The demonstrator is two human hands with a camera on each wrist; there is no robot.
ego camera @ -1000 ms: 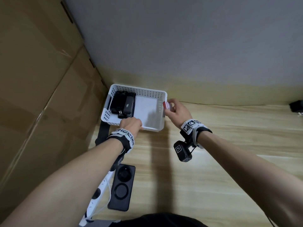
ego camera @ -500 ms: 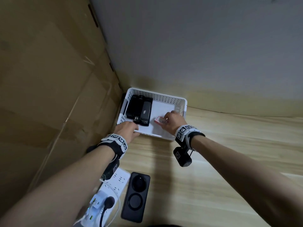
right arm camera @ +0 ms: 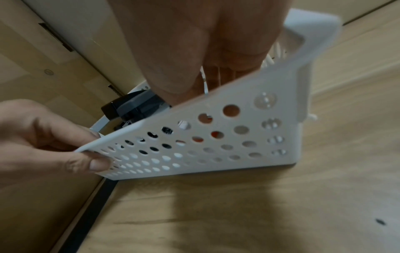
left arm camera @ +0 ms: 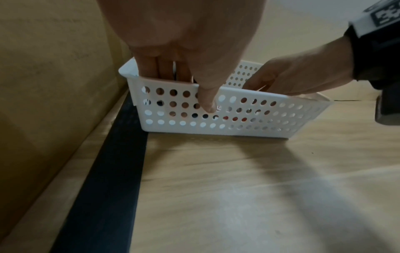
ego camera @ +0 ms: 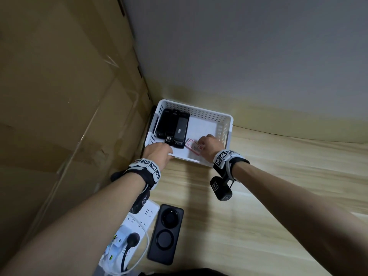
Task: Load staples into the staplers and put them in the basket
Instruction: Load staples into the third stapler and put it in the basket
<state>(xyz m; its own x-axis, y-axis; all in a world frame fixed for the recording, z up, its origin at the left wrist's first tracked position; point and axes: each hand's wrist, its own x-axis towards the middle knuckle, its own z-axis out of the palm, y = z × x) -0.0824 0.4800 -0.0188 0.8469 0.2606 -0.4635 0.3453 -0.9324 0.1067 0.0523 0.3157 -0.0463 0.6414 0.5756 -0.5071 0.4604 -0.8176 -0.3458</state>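
The light wood-grain desk point(ego camera: 258, 206) meets a brown cardboard wall point(ego camera: 59, 96) on the left and a grey wall behind. In that corner sits the white perforated plastic basket point(ego camera: 201, 113), its near wall facing the person. Inside it, along the left side, black staplers point(ego camera: 173, 126) lie side by side, lengthwise from back to front; how many there are cannot be told for sure. Just right of them, on the basket's white floor near the front wall, lies a small white staple box with red print point(ego camera: 192, 146).

The left hand point(ego camera: 158, 153) grips the basket's near rim at its left end, fingers point(left arm camera: 161, 68) hooked inside and thumb pressed on the outside of the perforated wall. The right hand point(ego camera: 210, 147) reaches down into the basket, its curled fingers on the staple box.

On the desk nearer the person lie a black rectangular phone with two round rings point(ego camera: 165, 234) and, beside it, a white power strip with a black plug point(ego camera: 129, 236).
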